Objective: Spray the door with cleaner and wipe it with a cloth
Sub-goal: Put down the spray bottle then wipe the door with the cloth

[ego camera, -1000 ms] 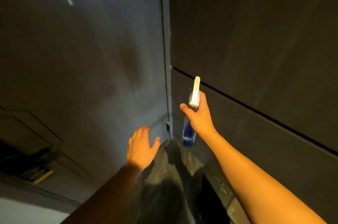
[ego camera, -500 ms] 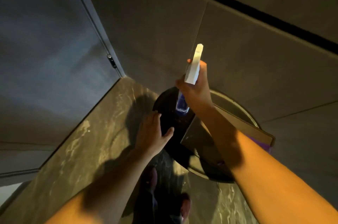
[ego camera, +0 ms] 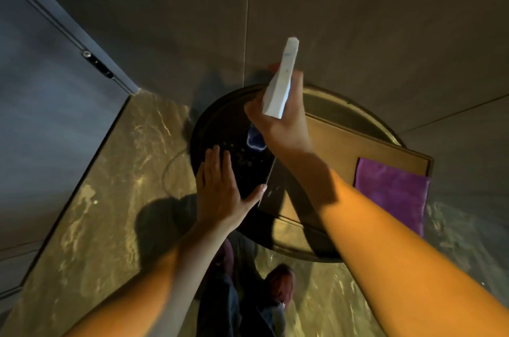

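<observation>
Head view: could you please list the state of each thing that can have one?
Spray bottle: upright, gripped in the right hand.
Left hand: open, empty, fingers spread.
Purple cloth: lying flat, overhanging the board's edge, untouched.
Round tray: on the floor, speckled with crumbs.

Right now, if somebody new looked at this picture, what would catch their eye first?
Probably the white-topped spray bottle, held up at centre in the right hand over a dark round table. Next, the purple cloth draped over the edge of a tan board on the right. The left hand hovers open and empty beside the table.
</observation>
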Demonstrator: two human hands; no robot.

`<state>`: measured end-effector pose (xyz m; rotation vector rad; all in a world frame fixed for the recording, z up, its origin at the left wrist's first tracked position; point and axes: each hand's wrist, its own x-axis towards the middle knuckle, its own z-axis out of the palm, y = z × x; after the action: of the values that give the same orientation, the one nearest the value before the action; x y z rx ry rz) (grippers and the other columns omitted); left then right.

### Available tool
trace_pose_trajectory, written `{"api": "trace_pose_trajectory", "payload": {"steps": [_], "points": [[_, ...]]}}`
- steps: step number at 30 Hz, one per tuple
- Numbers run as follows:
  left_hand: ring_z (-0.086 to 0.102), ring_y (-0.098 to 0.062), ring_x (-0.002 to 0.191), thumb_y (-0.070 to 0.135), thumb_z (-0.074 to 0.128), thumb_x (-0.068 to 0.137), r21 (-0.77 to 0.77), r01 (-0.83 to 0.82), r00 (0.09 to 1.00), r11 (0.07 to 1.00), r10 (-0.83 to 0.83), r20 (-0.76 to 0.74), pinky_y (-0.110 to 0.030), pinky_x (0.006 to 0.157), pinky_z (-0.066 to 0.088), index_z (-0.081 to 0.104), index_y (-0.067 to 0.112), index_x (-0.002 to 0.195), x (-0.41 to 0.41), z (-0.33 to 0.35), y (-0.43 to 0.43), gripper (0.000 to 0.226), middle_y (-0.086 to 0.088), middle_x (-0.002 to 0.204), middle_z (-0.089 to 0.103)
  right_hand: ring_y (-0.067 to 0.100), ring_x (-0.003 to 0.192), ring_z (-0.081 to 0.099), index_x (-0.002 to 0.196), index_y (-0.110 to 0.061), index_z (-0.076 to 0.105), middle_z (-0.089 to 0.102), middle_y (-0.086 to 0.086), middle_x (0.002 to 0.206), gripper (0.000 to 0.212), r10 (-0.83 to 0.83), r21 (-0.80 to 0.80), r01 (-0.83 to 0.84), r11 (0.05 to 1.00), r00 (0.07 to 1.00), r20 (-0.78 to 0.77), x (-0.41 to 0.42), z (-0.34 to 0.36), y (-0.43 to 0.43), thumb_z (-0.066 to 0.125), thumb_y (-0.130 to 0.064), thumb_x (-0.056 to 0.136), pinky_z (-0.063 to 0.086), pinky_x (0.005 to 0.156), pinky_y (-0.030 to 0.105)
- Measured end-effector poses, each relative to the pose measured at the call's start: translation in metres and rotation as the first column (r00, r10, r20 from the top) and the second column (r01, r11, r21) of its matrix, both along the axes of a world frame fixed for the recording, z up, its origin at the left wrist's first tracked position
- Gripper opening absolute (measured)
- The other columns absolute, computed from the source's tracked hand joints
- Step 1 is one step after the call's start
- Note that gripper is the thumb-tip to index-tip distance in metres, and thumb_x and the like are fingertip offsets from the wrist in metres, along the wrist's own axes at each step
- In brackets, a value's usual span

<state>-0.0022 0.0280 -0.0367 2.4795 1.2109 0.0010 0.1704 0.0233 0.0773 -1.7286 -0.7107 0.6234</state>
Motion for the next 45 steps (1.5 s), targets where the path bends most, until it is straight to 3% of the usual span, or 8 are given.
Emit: {"api": "trace_pose_trajectory", "payload": {"steps": [5,8,11,18,24,36,40,45], "points": [[0.019,-0.038,0.153,0.082,0.044,0.080,0.003,0.003,0.999,1.000,-0.003,0.037,-0.052,0.122,0.022,0.029,0.004,0.155,0.000,-0.002,-0.001,0.108,-0.022,0.164,0.023,-0.002,0.125,0.052,0.153,-0.028,0.020,0.044,-0.017,0.139,0.103,0.068,-0.002,-0.068,0.998,0.995,-0.075,0.002,0.007,-0.013,0.088,-0.020,0.076,0.056,0.097,0.024],[0.036,-0.043,0.142,0.065,0.057,0.085,0.062,0.012,0.980,0.998,-0.024,0.196,-0.056,0.114,0.033,0.043,0.001,0.146,0.002,0.003,-0.013,0.089,-0.026,0.153,0.038,0.012,0.141,0.044,0.158,-0.023,0.017,0.043,-0.002,0.151,0.111,0.058,-0.074,-0.057,0.996,0.998,0.013,0.011,-0.003,-0.053,0.089,-0.024,0.074,0.043,0.115,0.045],[0.053,-0.037,0.125,0.051,0.061,0.090,0.077,0.146,0.927,0.986,-0.163,0.337,-0.053,0.104,0.045,0.055,0.004,0.134,0.019,0.017,-0.039,0.065,-0.019,0.133,0.056,0.021,0.130,0.055,0.147,-0.022,0.042,0.055,0.005,0.140,0.075,-0.070,-0.224,0.113,0.968,0.980,0.188,0.034,-0.021,-0.123,0.077,-0.034,0.082,0.049,0.105,0.052],[0.049,-0.020,0.131,0.045,0.050,0.098,-0.114,0.551,0.816,0.827,-0.505,0.282,-0.039,0.107,0.043,0.052,0.019,0.137,0.147,0.036,-0.088,0.047,-0.001,0.141,0.054,0.039,0.117,0.050,0.133,-0.012,0.053,0.054,0.015,0.132,0.039,0.190,-0.824,0.323,0.466,0.873,0.450,0.112,-0.033,-0.262,0.057,-0.023,0.096,0.046,0.092,0.051],[0.045,-0.026,0.132,0.034,0.051,0.097,-0.145,0.714,0.700,0.685,-0.698,0.150,-0.044,0.109,0.037,0.048,0.019,0.138,0.240,0.036,-0.108,0.043,-0.004,0.139,0.053,0.039,0.118,0.048,0.135,-0.010,0.050,0.052,0.017,0.132,0.044,0.383,-0.891,0.245,0.381,0.836,0.394,0.148,-0.042,-0.275,0.060,-0.013,0.092,0.051,0.092,0.048],[0.048,-0.020,0.115,0.034,0.054,0.099,-0.366,0.691,0.701,0.624,-0.702,0.126,-0.038,0.099,0.040,0.063,0.023,0.110,0.233,0.060,-0.102,0.019,0.002,0.116,0.053,0.036,0.089,0.065,0.105,-0.011,0.063,0.068,0.012,0.101,0.014,0.181,-0.701,0.091,0.708,0.935,0.304,0.140,-0.007,-0.311,0.063,-0.018,0.094,0.056,0.073,0.050],[0.062,-0.009,0.093,0.035,0.056,0.100,-0.554,0.571,0.804,0.606,-0.551,0.225,-0.029,0.079,0.046,0.064,0.024,0.104,0.185,0.113,-0.095,0.014,0.008,0.098,0.065,0.029,0.093,0.066,0.111,-0.012,0.066,0.070,0.011,0.103,0.016,0.151,-0.690,0.035,0.723,0.966,0.207,0.118,0.045,-0.309,0.064,-0.017,0.096,0.053,0.082,0.042],[0.059,-0.009,0.087,0.032,0.058,0.099,-0.439,0.474,0.880,0.764,-0.394,0.264,-0.026,0.077,0.039,0.065,0.018,0.109,0.109,0.206,-0.083,0.019,0.005,0.095,0.064,0.016,0.086,0.060,0.111,-0.017,0.068,0.066,0.001,0.097,0.015,0.179,-0.560,-0.058,0.826,0.970,0.163,0.078,0.133,-0.282,0.063,-0.016,0.097,0.045,0.069,0.015]]}}
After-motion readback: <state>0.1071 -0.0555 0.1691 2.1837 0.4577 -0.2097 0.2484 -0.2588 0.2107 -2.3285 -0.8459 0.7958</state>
